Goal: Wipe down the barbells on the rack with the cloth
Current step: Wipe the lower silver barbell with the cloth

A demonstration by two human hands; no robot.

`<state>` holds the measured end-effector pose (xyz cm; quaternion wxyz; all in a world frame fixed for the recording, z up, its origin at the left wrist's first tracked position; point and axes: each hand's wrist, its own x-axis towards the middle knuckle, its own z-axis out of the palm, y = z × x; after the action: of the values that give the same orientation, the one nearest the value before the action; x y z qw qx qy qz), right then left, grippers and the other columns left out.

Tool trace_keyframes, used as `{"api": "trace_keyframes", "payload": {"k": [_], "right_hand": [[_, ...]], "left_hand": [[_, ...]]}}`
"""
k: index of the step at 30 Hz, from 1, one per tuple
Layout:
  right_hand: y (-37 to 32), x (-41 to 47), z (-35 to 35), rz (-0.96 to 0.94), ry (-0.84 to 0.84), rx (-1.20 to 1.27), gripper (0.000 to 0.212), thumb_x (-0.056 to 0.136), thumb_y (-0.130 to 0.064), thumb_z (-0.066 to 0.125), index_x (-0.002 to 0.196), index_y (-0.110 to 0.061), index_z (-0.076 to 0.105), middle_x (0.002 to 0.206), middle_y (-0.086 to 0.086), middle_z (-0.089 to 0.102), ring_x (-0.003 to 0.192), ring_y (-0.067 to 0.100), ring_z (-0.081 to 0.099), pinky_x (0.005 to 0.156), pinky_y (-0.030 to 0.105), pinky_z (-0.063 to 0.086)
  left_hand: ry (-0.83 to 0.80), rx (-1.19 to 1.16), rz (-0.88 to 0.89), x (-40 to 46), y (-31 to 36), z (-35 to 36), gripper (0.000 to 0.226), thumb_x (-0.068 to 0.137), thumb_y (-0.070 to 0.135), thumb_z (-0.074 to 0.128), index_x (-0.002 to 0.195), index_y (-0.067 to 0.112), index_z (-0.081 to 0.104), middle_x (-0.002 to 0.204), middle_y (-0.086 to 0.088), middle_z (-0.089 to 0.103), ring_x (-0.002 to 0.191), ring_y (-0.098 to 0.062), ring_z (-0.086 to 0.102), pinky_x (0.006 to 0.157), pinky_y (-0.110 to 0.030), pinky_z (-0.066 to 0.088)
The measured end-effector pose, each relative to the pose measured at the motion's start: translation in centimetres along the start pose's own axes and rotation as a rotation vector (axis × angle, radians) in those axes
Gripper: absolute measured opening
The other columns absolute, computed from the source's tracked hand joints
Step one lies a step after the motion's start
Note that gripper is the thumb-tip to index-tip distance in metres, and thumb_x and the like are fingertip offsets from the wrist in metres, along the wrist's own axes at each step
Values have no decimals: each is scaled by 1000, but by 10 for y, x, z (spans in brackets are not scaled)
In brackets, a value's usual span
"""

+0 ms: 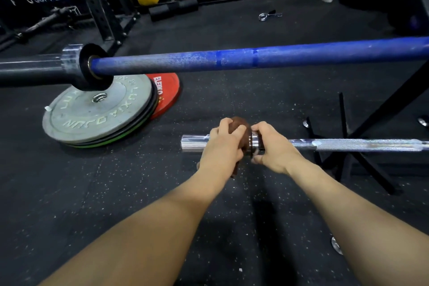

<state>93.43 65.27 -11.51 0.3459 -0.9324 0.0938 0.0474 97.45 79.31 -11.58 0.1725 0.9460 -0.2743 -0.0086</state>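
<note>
While left hand [221, 146] wraps cloth [240, 124] round chrome barbell [348, 145] | right hand [272, 146] grips collar [255, 144]

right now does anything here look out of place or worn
Yes. A spring collar lies loose on the floor away from any bar. The blue barbell has patchy, worn coating. Weight plates lie in an uneven stack on the floor, a red plate sticking out beneath.

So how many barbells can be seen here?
2 clearly: the blue barbell across the upper frame, and the chrome barbell both hands grip lower down. Dark bars far left are unclear.
</note>
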Motion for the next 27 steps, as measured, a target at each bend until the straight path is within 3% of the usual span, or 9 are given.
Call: {"api": "trace_keyframes", "payload": {"k": [4,10,12,14,16,18,21,23,27], "right_hand": [[-3,-3,0,8,16,-56,69,77,-5,75,131,-21,36,119,-3,48,103,23,51,93,38,44],[-3,0,6,-26,25,-205,77,79,-5,72,141,-20,31,141,-7,28,110,26,50,96,32,39],[-6,-1,9,-31,57,-254,72,78,-2,71,137,-20,34,138,-6,27,100,27,54,84,34,44],[-8,-3,11,-30,110,-321,64,77,2,68,129,-19,36,134,-3,28,78,25,51,70,33,40],[-11,-6,14,-32,141,-392,59,77,6,63,124,-17,36,132,-1,29,61,13,37,69,29,31],[-14,-9,12,-38,147,-408,51,79,9,57,118,-16,35,128,1,36,60,7,25,71,28,26],[-14,-12,7,-53,104,-360,45,82,3,58,115,-17,34,121,1,45,68,13,33,73,28,27],[-8,-11,3,-63,44,-247,51,84,-12,65,123,-19,34,126,-1,44,83,18,44,79,29,33],[-2,-2,-1,5,-13,-66,75,88,-26,66,147,-21,21,146,-4,28,119,32,46,101,40,39]], "left_hand": [[-7,54,-81,-7,-23,-13,51,90,12,52,137,26,38,144,-3,17,120,-26,32,93,-38,46],[43,76,-229,-23,-58,-31,49,92,11,51,136,26,37,145,-3,16,115,-27,36,88,-36,45],[50,55,-267,-29,-65,-34,48,92,12,51,136,25,38,145,-3,17,114,-27,37,89,-36,44],[50,69,-263,-29,-69,-34,49,93,13,52,137,25,37,145,-4,17,115,-27,38,92,-37,44],[53,70,-285,-27,-72,-35,49,93,13,51,138,25,37,144,-6,19,115,-28,39,92,-38,46],[52,45,-369,-28,-79,-38,44,92,13,52,134,24,42,138,-8,25,112,-30,42,87,-41,49],[75,40,-485,-43,-102,-42,40,90,9,55,128,20,49,130,-9,33,107,-33,47,87,-47,49],[148,9,-514,-52,-111,-43,47,89,8,56,133,19,47,133,-10,32,110,-34,46,94,-47,44],[315,-24,-213,-39,-84,-41,59,81,5,65,136,18,47,140,-8,33,121,-29,43,107,-32,32]]}}
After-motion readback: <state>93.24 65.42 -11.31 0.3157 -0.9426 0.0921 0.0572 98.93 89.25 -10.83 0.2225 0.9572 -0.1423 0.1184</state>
